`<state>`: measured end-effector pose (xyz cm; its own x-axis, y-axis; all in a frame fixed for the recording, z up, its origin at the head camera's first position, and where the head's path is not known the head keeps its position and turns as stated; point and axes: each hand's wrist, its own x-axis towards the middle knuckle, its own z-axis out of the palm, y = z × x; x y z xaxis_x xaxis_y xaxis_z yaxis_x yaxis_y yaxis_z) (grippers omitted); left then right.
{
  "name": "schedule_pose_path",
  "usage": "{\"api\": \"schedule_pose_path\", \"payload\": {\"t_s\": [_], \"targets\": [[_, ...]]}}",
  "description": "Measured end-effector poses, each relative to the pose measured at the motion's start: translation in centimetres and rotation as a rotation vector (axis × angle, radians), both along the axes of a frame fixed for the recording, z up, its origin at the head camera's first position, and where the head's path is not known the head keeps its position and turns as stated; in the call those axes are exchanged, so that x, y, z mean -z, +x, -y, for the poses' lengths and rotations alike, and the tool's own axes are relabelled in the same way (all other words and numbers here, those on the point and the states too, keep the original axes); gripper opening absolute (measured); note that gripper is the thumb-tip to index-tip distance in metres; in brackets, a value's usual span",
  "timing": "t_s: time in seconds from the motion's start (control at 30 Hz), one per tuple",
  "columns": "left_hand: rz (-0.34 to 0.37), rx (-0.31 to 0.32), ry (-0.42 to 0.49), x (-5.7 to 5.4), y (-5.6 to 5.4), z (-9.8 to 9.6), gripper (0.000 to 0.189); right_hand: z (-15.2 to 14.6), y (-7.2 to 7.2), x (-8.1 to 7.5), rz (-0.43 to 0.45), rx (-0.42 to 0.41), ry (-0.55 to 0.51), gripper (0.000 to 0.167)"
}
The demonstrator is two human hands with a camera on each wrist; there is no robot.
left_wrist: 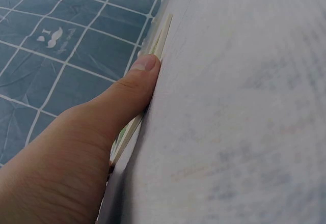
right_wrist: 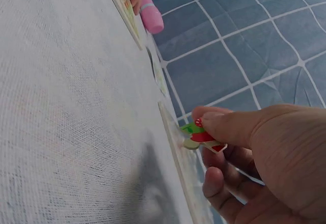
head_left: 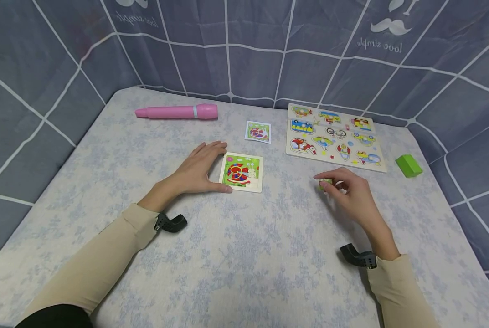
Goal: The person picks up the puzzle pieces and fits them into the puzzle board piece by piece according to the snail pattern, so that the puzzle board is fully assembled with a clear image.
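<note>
My left hand (head_left: 199, 168) holds a small square wooden jigsaw board (head_left: 259, 175) at its left side, the thumb at the near edge and the fingers by the far left corner. A red and blue snail on green is pictured on it, with bare wood showing at the lower right of the picture. To the right, above the table, my right hand (head_left: 348, 189) pinches a green and red jigsaw piece (right_wrist: 201, 135) between thumb and fingers. A rounded tab on the piece shows in the right wrist view. Just behind the board lies a snail picture card (head_left: 258, 132).
A larger vehicle puzzle board (head_left: 322, 157) lies at the back right, beyond my right hand. Right of it stands a green block (head_left: 409, 165). At the back left lies a pink tube-shaped object (head_left: 170, 112) with a narrow tip. Tiled-pattern curtain (head_left: 252, 73) surrounds the table.
</note>
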<state>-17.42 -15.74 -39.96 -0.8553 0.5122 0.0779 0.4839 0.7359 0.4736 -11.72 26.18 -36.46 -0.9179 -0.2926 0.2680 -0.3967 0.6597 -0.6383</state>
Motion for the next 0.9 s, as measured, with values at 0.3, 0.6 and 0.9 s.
{"api": "schedule_pose_path", "payload": {"t_s": [0.3,0.6,0.9], "targets": [[-0.001,0.0,-0.004,0.1,0.0,0.0,0.109,0.4,0.0,0.4,0.032,0.104,0.015,0.005],[0.001,-0.002,0.001,0.0,0.1,0.0,0.11,0.5,0.2,0.4,-0.005,0.083,0.086,0.022],[-0.003,-0.001,-0.002,0.1,0.0,0.0,0.11,1.1,0.2,0.1,0.09,0.119,0.018,0.014]]}}
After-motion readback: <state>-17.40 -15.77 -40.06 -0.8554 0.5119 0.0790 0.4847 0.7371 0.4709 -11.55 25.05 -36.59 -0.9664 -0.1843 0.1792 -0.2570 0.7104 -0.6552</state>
